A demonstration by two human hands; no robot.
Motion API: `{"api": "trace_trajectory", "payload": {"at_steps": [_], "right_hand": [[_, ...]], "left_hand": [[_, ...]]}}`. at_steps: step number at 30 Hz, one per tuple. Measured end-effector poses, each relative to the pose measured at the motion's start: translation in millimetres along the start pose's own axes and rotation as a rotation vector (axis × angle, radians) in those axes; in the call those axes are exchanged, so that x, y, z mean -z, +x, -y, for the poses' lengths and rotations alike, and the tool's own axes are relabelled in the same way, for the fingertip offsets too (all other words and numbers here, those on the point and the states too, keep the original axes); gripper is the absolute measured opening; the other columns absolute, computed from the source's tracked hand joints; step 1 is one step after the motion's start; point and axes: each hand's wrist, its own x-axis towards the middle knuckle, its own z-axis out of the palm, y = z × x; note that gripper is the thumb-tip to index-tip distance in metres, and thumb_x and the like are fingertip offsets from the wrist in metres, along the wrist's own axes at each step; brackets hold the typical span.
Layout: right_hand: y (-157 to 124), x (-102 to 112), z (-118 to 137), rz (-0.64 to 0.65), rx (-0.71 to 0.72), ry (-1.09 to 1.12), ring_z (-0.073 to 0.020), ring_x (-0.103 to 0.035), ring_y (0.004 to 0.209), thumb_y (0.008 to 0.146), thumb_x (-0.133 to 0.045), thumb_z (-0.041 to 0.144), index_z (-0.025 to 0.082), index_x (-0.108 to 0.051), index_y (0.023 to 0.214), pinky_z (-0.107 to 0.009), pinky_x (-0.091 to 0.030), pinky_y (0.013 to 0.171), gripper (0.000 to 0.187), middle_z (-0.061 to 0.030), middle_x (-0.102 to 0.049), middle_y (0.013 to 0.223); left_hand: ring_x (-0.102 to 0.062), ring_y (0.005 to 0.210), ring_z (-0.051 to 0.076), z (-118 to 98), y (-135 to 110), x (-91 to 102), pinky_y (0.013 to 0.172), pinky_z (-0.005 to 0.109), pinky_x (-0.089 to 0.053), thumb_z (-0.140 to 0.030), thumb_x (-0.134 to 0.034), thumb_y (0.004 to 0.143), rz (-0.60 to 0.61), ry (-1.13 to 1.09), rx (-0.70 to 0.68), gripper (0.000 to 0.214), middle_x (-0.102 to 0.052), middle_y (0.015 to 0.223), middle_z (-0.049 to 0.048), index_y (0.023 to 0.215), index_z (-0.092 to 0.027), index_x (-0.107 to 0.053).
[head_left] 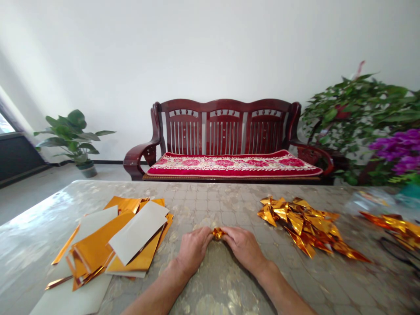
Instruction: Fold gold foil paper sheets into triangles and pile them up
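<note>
A small folded gold foil piece [217, 233] is pinched between the fingers [208, 232] of the left hand [193, 250] and right hand [243, 247], mid-surface [210, 197], between gold paper strips [95, 247] and folded gold foil triangles [303, 223].

Between the fingers [206, 234] of both hands, the small gold foil piece [218, 233] is mostly covered, and its folds are too small to make out. To the left of the fingers, the upper sheets hide most of the stacked foil sheets [111, 240], so their number cannot be told, and the white sheet [65, 297] beneath runs off the bottom edge. To the right, the folded foil pieces [302, 225] overlap too much to count. Farther right, the second foil pile [392, 225] is cut off by the picture's edge, and the dark object [395, 251] beside it is too blurred to identify.
</note>
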Motion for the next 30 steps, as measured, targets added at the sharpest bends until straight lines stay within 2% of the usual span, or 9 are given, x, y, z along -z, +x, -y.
{"api": "trace_trajectory", "payload": {"at_steps": [15,25,30], "right_hand": [[-3,-6,1,-0.042,0.012,-0.012,-0.0204,-0.066,0.096,0.094,-0.047,0.018,0.023,-0.07,0.113,-0.031,-0.049,0.086,0.03,-0.0058,-0.074,0.102],[-5,-10,3,-0.071,0.052,-0.044,-0.0197,-0.067,0.096,0.092,-0.047,0.014,0.02,-0.069,0.11,-0.03,-0.05,0.087,0.029,-0.0072,-0.074,0.1],[-5,-11,4,-0.079,0.053,-0.067,-0.0195,-0.067,0.094,0.092,-0.047,0.013,0.021,-0.069,0.11,-0.03,-0.05,0.086,0.029,-0.0068,-0.074,0.1]], "left_hand": [[-0.066,0.075,0.014,-1,-2,-3.8,0.066,0.022,-0.042,-0.029,-0.041,0.101,-0.013,-0.003,-0.061,0.024,-0.069,0.082,0.0001,0.09,-0.022,-0.061],[-0.066,0.08,0.015,-9,-1,0.8,0.067,0.023,-0.041,-0.024,-0.04,0.1,0.064,0.115,-0.001,0.023,-0.068,0.085,0.0012,0.091,-0.022,-0.061],[-0.066,0.08,0.016,-14,-2,2.8,0.067,0.024,-0.043,-0.023,-0.036,0.102,0.103,0.2,-0.023,0.027,-0.067,0.086,0.0033,0.094,-0.021,-0.062]]}}
